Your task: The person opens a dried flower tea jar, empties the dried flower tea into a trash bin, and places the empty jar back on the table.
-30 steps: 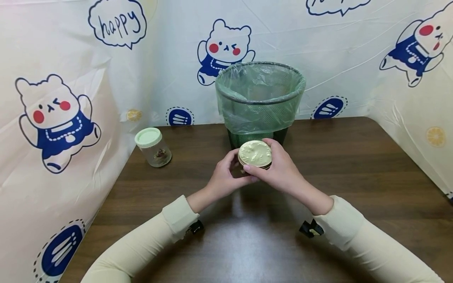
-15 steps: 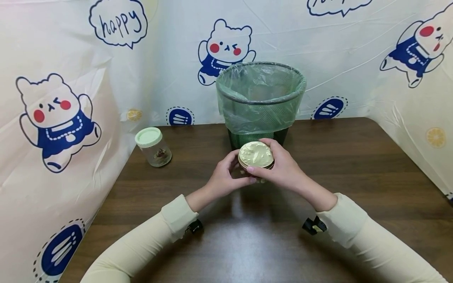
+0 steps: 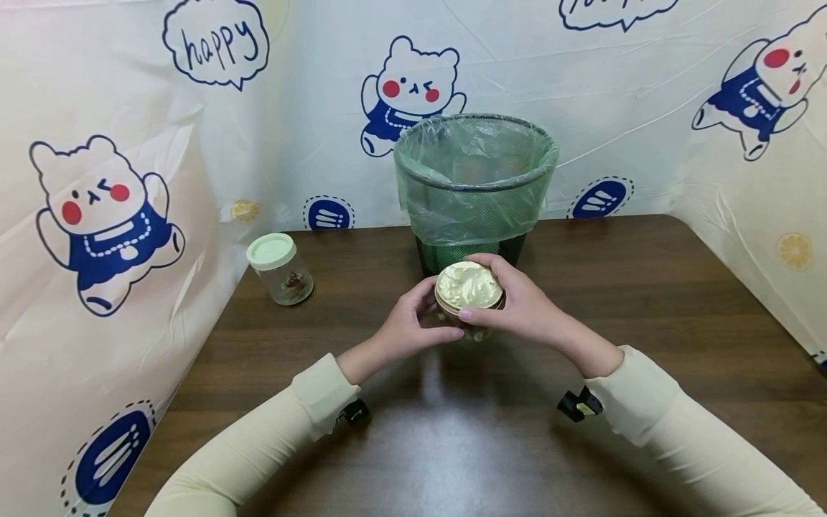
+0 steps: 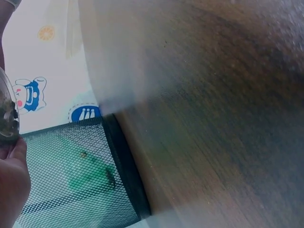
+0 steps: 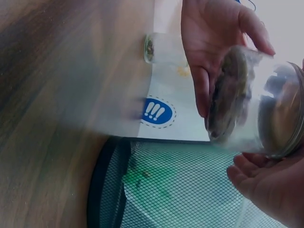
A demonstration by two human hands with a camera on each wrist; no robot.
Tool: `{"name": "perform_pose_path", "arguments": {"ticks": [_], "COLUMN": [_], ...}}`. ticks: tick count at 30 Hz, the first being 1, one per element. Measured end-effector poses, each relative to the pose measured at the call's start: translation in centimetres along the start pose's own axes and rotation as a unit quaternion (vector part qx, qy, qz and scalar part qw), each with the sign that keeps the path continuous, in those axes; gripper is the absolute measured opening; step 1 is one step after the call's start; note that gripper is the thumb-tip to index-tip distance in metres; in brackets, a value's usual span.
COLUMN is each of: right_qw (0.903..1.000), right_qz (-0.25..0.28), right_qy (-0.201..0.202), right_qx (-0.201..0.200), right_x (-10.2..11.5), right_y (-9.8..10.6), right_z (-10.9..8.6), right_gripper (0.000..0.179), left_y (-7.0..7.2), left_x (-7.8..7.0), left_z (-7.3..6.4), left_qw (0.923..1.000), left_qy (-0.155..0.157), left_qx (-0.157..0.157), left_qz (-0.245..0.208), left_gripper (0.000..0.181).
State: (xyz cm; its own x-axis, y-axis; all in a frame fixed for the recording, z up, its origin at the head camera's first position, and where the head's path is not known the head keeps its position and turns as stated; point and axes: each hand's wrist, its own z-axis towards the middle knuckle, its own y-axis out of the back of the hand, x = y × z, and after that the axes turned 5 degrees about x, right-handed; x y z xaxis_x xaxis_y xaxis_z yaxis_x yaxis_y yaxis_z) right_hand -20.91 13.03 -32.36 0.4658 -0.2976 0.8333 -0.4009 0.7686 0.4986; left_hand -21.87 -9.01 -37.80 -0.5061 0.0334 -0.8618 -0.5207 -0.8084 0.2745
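Observation:
Over the table, just in front of the bin, both hands hold a clear jar (image 5: pixel 237 99) with dark contents at its bottom. A shiny gold lid (image 3: pixel 468 285) tops it. My left hand (image 3: pixel 403 323) grips the jar's body from the left side. From the right, my right hand (image 3: pixel 520 301) grips the lid's edge, thumb at the near side and fingertips at the far side. The right wrist view shows the jar lying sideways in the frame, between the left hand (image 5: pixel 216 35) and the right hand (image 5: pixel 275 187). Only a sliver of jar (image 4: pixel 7 116) appears in the left wrist view.
A mesh bin (image 3: pixel 478 208) with a green plastic liner stands right behind the hands. Another jar (image 3: pixel 281 269), with a pale green lid and some dark bits inside, is at the table's left edge. Printed cloth (image 3: pixel 291 129) hangs around the brown table (image 3: pixel 646 301).
My right thumb has moved to the right while its fingertips have moved left, a small counterclockwise turn at the lid. The lid appears slightly nearer to me. My left hand keeps its hold.

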Motion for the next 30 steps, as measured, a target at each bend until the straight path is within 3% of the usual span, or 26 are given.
{"name": "perform_pose_path", "arguments": {"ticks": [10, 22, 30], "right_qw": [0.9973, 0.9892, 0.9869], "right_qz": [0.030, 0.055, 0.067], "right_qy": [0.046, 0.099, 0.112], "right_qx": [0.048, 0.094, 0.095], "right_x": [-0.5, -0.9, -1.0], "right_y": [0.9, 1.5, 1.6], "right_z": [-0.1, -0.2, -0.2], "right_gripper": [0.069, 0.068, 0.069], "left_y": [0.3, 0.0, -0.2], "left_x": [0.3, 0.2, 0.1], "left_z": [-0.1, -0.1, -0.2], "left_qw": [0.9994, 0.9972, 0.9968], "left_qy": [-0.008, -0.026, -0.037], "left_qx": [0.034, 0.064, 0.065], "left_qz": [-0.007, -0.027, -0.027], "left_gripper": [0.072, 0.088, 0.084]}}
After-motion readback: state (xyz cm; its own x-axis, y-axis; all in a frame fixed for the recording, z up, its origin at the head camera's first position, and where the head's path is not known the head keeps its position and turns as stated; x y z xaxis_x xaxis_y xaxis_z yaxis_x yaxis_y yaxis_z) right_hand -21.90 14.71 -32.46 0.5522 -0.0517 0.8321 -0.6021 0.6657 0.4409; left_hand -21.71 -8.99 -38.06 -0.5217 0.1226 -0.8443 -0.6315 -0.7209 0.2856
